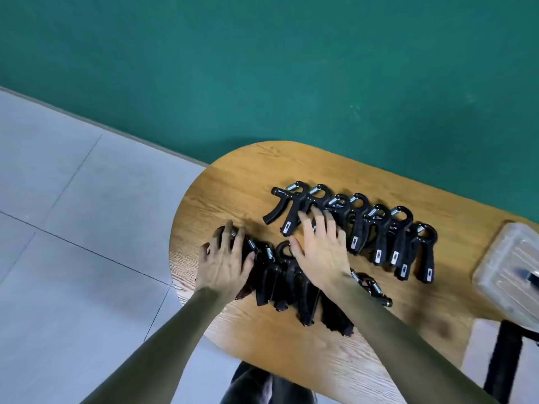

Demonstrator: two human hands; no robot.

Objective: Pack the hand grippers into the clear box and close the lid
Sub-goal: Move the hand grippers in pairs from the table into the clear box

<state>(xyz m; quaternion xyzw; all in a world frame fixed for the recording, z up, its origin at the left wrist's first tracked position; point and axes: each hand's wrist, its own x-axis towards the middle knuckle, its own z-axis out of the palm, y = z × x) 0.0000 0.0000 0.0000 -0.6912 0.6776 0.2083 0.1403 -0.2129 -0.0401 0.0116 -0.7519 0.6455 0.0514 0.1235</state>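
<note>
Several black hand grippers with steel springs lie in two rows on the wooden table [335, 360]. The far row [379, 228] runs from the middle toward the right. The near row [291, 284] lies under my hands. My left hand [226, 262] rests with spread fingers on the leftmost grippers of the near row. My right hand [319, 246] lies flat, fingers apart, between the two rows, its fingertips touching the far row. The clear box [507, 269] stands at the table's right edge, blurred, with its lid on.
The table's rounded left end [175, 237] is close to my left hand, with grey floor tiles [73, 214] beyond it. A green wall [262, 68] stands behind. A black table leg [501, 360] shows at the lower right.
</note>
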